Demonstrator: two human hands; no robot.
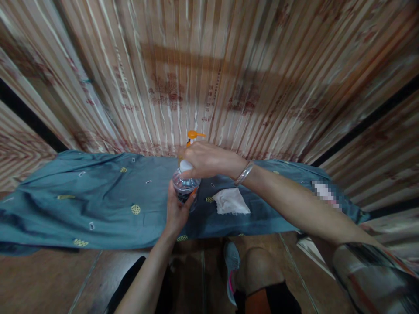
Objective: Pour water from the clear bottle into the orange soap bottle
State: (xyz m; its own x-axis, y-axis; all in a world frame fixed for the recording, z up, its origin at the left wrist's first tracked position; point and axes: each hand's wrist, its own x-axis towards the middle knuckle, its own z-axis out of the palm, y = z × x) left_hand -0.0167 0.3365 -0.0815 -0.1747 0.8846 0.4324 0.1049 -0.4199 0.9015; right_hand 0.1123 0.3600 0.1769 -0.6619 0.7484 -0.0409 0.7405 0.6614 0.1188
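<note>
The clear bottle stands roughly upright in the left hand, above the near part of the blue-green cloth; whether its base touches the cloth is hard to tell. The left hand is closed around the bottle's lower body, thumb across the near side, with the forearm rising from the bottom edge. The right hand is clamped on the white cap at the bottle's top, palm down, the thumb along the near side and the fingertips mostly hidden. Its forearm slants in from the lower right, a bracelet at the wrist. An orange scoop-shaped piece shows just beyond the knuckles, and a white rag lies right of the bottle.
</note>
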